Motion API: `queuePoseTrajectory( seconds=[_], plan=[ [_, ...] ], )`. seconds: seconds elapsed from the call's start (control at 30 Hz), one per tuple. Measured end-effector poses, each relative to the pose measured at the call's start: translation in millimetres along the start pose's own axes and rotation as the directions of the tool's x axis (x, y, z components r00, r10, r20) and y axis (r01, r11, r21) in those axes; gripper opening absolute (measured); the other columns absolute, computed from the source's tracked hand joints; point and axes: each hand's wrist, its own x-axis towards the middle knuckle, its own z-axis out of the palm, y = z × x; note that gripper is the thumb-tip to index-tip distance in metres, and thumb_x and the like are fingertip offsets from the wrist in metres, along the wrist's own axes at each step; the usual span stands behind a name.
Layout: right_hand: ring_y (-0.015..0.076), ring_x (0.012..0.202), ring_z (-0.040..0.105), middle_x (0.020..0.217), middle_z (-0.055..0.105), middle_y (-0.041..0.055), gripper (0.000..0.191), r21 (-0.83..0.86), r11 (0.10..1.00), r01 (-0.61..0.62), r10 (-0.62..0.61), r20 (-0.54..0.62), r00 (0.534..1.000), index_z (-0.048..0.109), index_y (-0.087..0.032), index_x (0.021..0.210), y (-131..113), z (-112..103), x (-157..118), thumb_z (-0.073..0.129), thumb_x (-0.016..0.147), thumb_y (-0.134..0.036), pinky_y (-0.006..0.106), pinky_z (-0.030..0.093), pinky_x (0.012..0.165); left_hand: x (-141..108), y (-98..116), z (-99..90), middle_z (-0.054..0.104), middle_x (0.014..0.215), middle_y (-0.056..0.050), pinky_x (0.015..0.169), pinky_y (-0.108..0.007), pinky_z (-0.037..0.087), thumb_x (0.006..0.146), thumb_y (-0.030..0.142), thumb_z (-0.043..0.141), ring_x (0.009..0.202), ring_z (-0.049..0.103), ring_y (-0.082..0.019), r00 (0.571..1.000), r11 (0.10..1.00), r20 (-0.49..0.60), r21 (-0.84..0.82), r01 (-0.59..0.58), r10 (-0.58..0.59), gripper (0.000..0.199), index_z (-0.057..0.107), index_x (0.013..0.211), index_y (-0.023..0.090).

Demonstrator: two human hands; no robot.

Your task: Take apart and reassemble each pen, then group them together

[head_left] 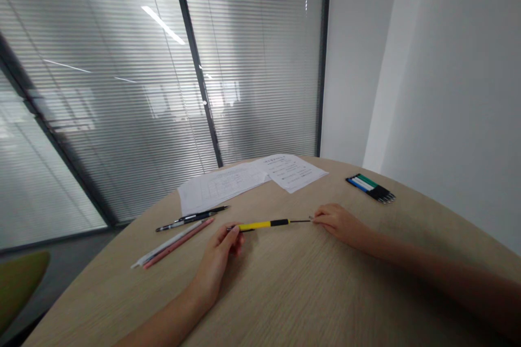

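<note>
My left hand [223, 246] is closed round the rear end of a yellow ballpoint pen [255, 225] with a black grip, held just above the table. A thin dark refill [300, 221] sticks out of the pen's front toward the right. At its far end my right hand [331, 220] pinches a small silvery piece [311, 218] that looks like the pen's metal tip cone. Whether those fingertips also touch the refill I cannot tell. Left of my left hand lie a pink pen [179, 243] and a white pen [166, 244], with dark pens [192, 218] just behind them.
Printed paper sheets [228, 183] lie toward the far edge of the round wooden table [293, 293]. At the back right rests a flat pack of several pens [370, 188]. A green chair [22, 287] stands at the left, and glass partitions with blinds are behind.
</note>
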Motion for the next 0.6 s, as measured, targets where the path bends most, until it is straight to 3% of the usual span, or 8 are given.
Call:
queuePoseTrajectory(
  seconds=[0.27,0.43,0.6],
  plan=[
    [0.019,0.08,0.054,0.085,0.059,0.0093,0.02,-0.1,0.995,-0.019,0.009,-0.096,0.995,0.063,-0.015,0.083,1.7,7.0,-2.1,0.045,0.077,-0.008,0.033,0.044,0.073,-1.6,2.1,1.2,0.051,0.053,0.004,0.044,-0.02,0.031,0.063,0.038,0.058,0.046,0.042,-0.009,1.0,1.0,-0.006,0.013,0.002,-0.002,0.024,0.056,0.071,0.015],
    [0.0181,0.084,0.052,0.09,0.057,0.0095,0.022,-0.028,1.0,0.005,-0.011,-0.217,0.976,0.059,-0.015,0.092,-3.7,2.1,-1.4,0.043,0.078,-0.011,0.032,0.043,0.075,-3.3,4.9,2.8,0.051,0.053,0.004,0.044,-0.02,0.032,0.061,0.04,0.058,0.046,0.043,-0.01,1.0,1.0,-0.015,0.027,0.0,0.001,0.026,0.056,0.07,0.015],
    [0.0179,0.079,0.052,0.085,0.057,0.0078,0.017,0.006,0.999,0.05,-0.048,-0.19,0.981,0.059,-0.017,0.083,-18.6,-5.5,-0.6,0.043,0.081,-0.018,0.032,0.043,0.072,-3.5,5.4,3.0,0.051,0.054,0.004,0.045,-0.021,0.032,0.062,0.04,0.058,0.046,0.043,-0.01,1.0,0.999,-0.013,0.032,-0.005,0.006,0.026,0.056,0.07,0.016]
  ],
)
